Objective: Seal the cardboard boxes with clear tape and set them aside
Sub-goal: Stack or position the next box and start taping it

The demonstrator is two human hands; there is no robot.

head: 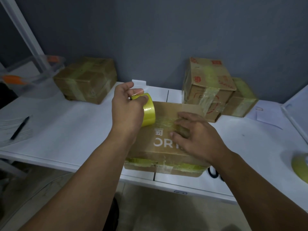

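Tape (164, 121) runs crosswise over the box (168, 139) on the desk (66, 130), from the roll (148, 112) gripped in the left hand (128, 107) rightward to the right hand (195, 135), apparently pressing it flat.

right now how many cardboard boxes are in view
4: one under the hands, one back left on the table, one upright back right, one behind it at far right. More may be hidden.
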